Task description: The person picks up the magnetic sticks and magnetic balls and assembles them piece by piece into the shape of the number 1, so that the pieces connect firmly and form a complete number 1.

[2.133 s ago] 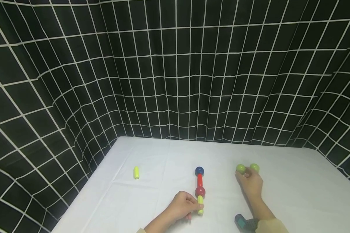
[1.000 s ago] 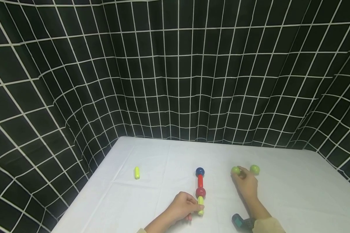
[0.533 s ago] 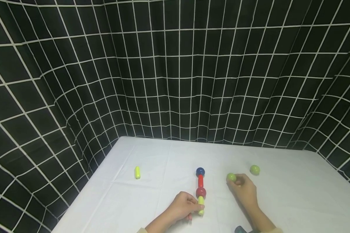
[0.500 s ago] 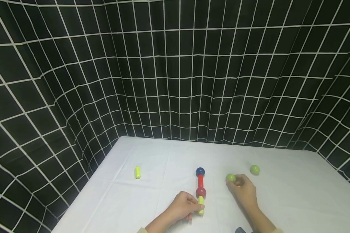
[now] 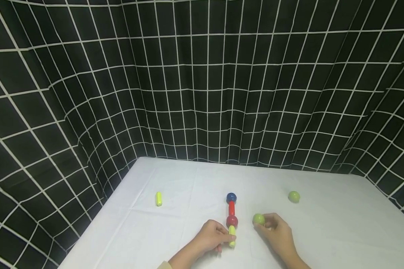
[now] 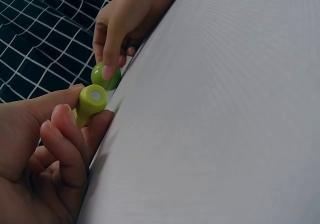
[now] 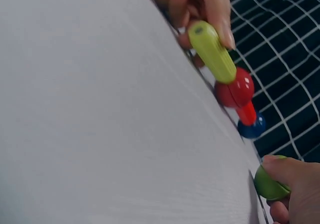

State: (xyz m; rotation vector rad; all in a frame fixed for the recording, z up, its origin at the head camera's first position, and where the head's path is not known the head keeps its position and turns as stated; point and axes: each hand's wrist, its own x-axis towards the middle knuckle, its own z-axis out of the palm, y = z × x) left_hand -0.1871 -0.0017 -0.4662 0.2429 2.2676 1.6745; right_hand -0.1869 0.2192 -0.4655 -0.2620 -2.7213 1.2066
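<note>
My left hand (image 5: 213,236) pinches a yellow stick (image 5: 232,236) between thumb and fingers. That stick meets a red ball (image 5: 232,221), followed by a red stick (image 5: 231,208) and a blue ball (image 5: 231,197), all in one straight line. In the left wrist view, the stick's near end shows a round silvery spot (image 6: 95,95). My right hand (image 5: 278,233) grips a green ball (image 5: 259,219) by thumb and fingertips, to the right of the line. The right wrist view shows this green ball (image 7: 271,184) partly covered by the thumb.
A second green ball (image 5: 294,196) rests farther back on the right of the white-covered table (image 5: 340,216). Another yellow stick (image 5: 159,199) lies at the left. A dark curtain with a white grid (image 5: 215,97) rises behind the table's far edge.
My right hand has drawn one green ball away from the other, leftward and toward me, closer to the line of pieces. The left hand keeps its hold on the yellow stick.
</note>
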